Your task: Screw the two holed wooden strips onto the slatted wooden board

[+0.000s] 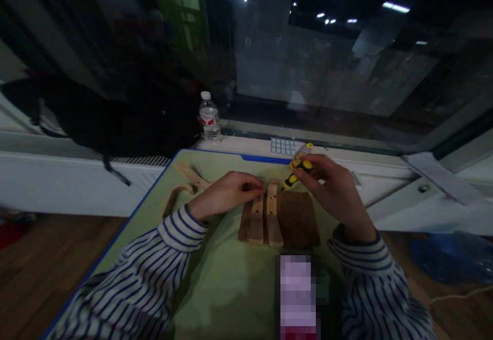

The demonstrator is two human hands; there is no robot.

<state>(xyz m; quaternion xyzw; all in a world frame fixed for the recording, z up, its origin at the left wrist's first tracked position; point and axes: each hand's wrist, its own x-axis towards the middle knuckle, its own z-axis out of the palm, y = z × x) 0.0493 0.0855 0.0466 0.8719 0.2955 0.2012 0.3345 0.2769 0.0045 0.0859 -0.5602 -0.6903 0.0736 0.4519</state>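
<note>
A dark wooden board (296,219) lies on the green mat (227,278), with two pale wooden slats (265,219) set side by side on its left part. My left hand (227,192) rests at the far end of the slats, fingers pinched together on something too small to make out. My right hand (333,188) is closed around a yellow and black screwdriver (298,169), whose tip slants down toward the far end of the right slat. Both sleeves are striped.
Loose pale wooden pieces (188,181) lie at the mat's far left. A water bottle (210,117) stands on the white ledge beyond, beside a small grid sheet (283,146). A dark window rises behind. A pixelated patch (298,296) sits at the near edge.
</note>
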